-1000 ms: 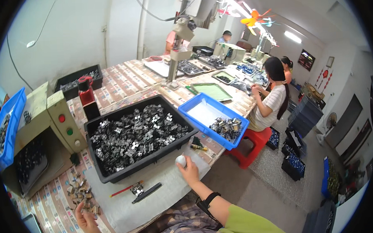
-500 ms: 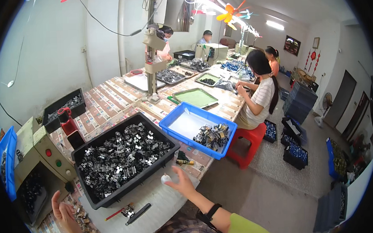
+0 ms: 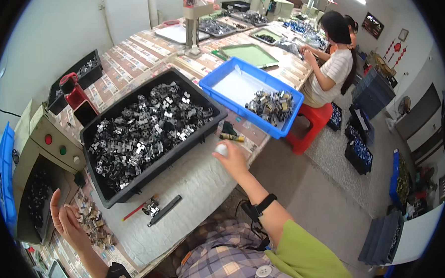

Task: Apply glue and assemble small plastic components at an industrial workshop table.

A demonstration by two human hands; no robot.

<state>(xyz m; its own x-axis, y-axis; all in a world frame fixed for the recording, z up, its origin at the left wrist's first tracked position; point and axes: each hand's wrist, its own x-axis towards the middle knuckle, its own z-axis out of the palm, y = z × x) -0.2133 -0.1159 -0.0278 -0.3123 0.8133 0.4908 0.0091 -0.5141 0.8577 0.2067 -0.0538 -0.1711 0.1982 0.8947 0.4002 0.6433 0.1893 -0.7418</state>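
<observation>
My right hand (image 3: 232,160) has its fingers closed round a small white rounded container (image 3: 221,149) at the right edge of the pale work sheet (image 3: 186,210). My left hand (image 3: 71,226) is raised over a heap of small brass-coloured metal pieces (image 3: 96,226), index finger stretched up and the other fingers loosely bent; nothing shows in it. Between the hands, on the sheet, lie a thin red stick (image 3: 132,212), a small metal-and-black part (image 3: 151,206) and a black bar (image 3: 165,211). Behind them stands a big black tray (image 3: 159,174) full of small black-and-silver parts.
A blue tray (image 3: 215,83) with metal parts sits at the right. Beside the white container lies a yellow-and-dark tube (image 3: 232,137). A beige machine (image 3: 53,131) with red and green buttons stands left, near a red stand (image 3: 76,95). A co-worker (image 3: 335,59) sits at the table's far right.
My right hand has moved from beside the white container to close round it. My view has tilted down, and my left hand stays near the brass-coloured pieces.
</observation>
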